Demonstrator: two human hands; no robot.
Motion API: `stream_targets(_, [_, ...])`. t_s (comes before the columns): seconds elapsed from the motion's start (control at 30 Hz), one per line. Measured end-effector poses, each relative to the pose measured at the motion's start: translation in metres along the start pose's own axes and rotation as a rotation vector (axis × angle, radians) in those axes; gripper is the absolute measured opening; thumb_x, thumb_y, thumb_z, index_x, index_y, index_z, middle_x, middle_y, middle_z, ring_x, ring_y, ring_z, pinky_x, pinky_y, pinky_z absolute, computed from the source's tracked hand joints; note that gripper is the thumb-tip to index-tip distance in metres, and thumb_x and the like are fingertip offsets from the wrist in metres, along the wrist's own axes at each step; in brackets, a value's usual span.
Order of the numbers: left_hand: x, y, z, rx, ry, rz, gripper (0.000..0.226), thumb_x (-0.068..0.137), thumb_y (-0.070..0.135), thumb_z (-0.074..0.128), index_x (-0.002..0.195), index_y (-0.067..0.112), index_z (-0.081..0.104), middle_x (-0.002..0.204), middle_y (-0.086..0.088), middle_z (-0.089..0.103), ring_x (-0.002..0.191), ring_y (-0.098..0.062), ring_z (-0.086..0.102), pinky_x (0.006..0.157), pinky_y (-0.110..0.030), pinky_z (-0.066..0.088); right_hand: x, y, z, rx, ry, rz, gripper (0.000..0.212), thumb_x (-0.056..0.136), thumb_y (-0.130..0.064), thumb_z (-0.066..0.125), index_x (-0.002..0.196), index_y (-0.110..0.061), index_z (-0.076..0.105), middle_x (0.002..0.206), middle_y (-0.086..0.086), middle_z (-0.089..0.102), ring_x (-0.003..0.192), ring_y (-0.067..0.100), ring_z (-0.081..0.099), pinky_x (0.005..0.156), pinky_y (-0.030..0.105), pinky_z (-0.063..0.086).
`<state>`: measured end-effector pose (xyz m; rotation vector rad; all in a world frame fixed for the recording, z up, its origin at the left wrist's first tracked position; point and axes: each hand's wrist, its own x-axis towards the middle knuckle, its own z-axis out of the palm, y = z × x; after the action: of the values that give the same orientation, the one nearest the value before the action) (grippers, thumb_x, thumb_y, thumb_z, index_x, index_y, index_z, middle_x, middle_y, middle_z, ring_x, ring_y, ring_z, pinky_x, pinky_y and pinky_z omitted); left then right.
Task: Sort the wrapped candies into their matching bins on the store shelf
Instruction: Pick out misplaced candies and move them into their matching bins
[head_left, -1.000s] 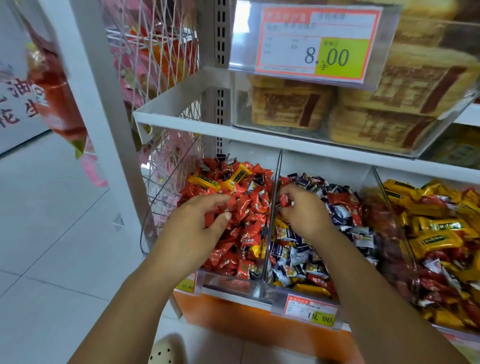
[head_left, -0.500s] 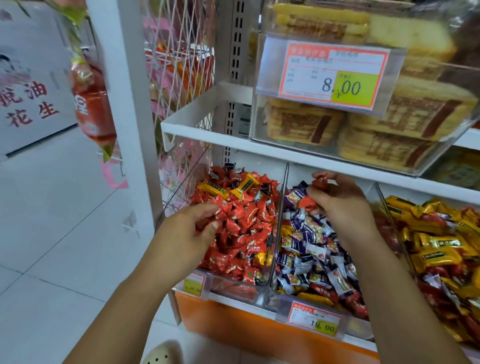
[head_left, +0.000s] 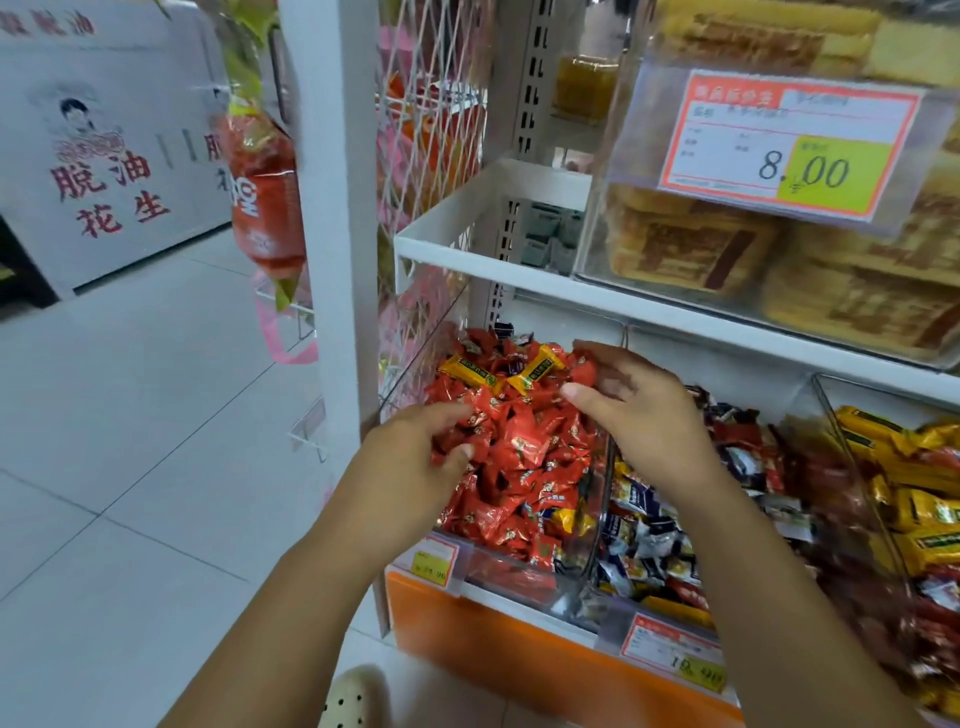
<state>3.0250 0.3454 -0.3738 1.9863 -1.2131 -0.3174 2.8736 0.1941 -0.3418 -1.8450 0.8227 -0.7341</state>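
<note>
Candies (head_left: 519, 452), light and crinkly, are best pinched by a twisted end; left hand (head_left: 415, 457) grips some, right hand (head_left: 639, 410) is spread above the red bin (head_left: 524, 566).

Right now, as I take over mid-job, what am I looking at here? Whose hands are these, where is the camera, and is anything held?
One picture, from a camera worn on a person's head, looking down at bare hands; no machine. The left hand pinches red candies in the left bin. The right hand hovers over that bin, fingers spread; whether it holds a candy is unclear. Two yellow candies lie stray on the red pile. The middle bin holds mixed wrappers.
</note>
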Motion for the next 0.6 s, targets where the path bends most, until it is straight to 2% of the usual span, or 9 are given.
stream_targets(0.07, [0.001,-0.002,0.001,0.022,-0.011,0.004,0.041,0.093,0.027,0.06,0.132,0.033,0.054,0.134,0.013,0.053,0.109,0.007,0.044,0.09,-0.007,0.03,0.003,0.001,-0.004,0.021,0.016,0.01,0.039,0.088,-0.012,0.067,0.119,-0.034,0.06,0.102,-0.026,0.061,0.084,-0.026,0.055,0.072,-0.002,0.043])
stream_targets(0.1, [0.002,-0.004,0.001,0.031,-0.018,0.007,0.041,0.092,0.027,0.061,0.132,0.033,0.054,0.133,0.012,0.053,0.108,0.006,0.044,0.087,-0.005,0.03,0.004,0.002,-0.004,-0.013,0.019,0.016,0.038,0.088,-0.011,0.067,0.118,-0.033,0.061,0.102,-0.023,0.063,0.084,-0.024,0.056,0.073,-0.001,0.044])
stream_targets(0.2, [0.005,-0.004,0.003,0.044,-0.029,0.003,0.047,0.091,0.028,0.063,0.136,0.032,0.051,0.137,0.01,0.051,0.115,-0.001,0.048,0.091,-0.008,0.031,0.006,-0.001,-0.004,-0.172,-0.083,0.04,0.044,0.084,-0.014,0.072,0.123,-0.031,0.061,0.108,-0.013,0.065,0.095,-0.008,0.061,0.092,0.016,0.048])
stream_targets(0.27, [0.007,-0.003,0.006,0.058,-0.031,0.0,0.051,0.09,0.029,0.064,0.139,0.03,0.047,0.14,0.009,0.047,0.123,-0.006,0.046,0.094,-0.011,0.027,0.012,-0.007,-0.004,-0.251,-0.202,0.04,0.049,0.082,-0.023,0.074,0.127,-0.033,0.058,0.115,-0.014,0.062,0.099,-0.004,0.06,0.092,0.018,0.048])
stream_targets(0.37, [0.011,0.0,0.011,0.094,-0.036,0.023,0.052,0.091,0.026,0.062,0.14,0.029,0.045,0.142,0.008,0.043,0.128,-0.008,0.042,0.096,-0.011,0.024,0.04,-0.012,0.005,-0.518,-0.187,-0.006,0.033,0.095,-0.03,0.057,0.128,-0.033,0.058,0.129,-0.008,0.057,0.105,0.018,0.062,0.085,0.026,0.049])
stream_targets(0.47, [0.014,-0.001,0.013,0.119,-0.034,0.049,0.05,0.094,0.022,0.057,0.142,0.027,0.043,0.147,0.007,0.038,0.133,-0.01,0.036,0.102,-0.012,0.021,0.078,0.002,0.024,-0.816,-0.261,-0.072,0.04,0.1,-0.009,0.042,0.132,-0.027,0.056,0.141,0.002,0.048,0.113,0.022,0.056,0.086,0.023,0.043])
stream_targets(0.53, [0.015,-0.004,0.012,0.119,-0.036,0.047,0.049,0.096,0.021,0.054,0.143,0.027,0.041,0.15,0.008,0.035,0.136,-0.011,0.033,0.106,-0.016,0.022,0.093,0.013,0.032,-1.03,-0.352,-0.06,0.045,0.095,-0.006,0.048,0.132,-0.032,0.054,0.136,0.005,0.048,0.111,0.023,0.052,0.087,0.028,0.045])
stream_targets(0.6, [0.015,-0.007,0.01,0.113,-0.028,0.046,0.048,0.096,0.02,0.053,0.143,0.026,0.042,0.15,0.008,0.035,0.136,-0.011,0.034,0.106,-0.016,0.022,0.098,0.012,0.032,-1.17,-0.323,-0.081,0.034,0.093,-0.019,0.057,0.124,-0.032,0.058,0.12,0.003,0.051,0.111,0.024,0.05,0.084,0.03,0.043])
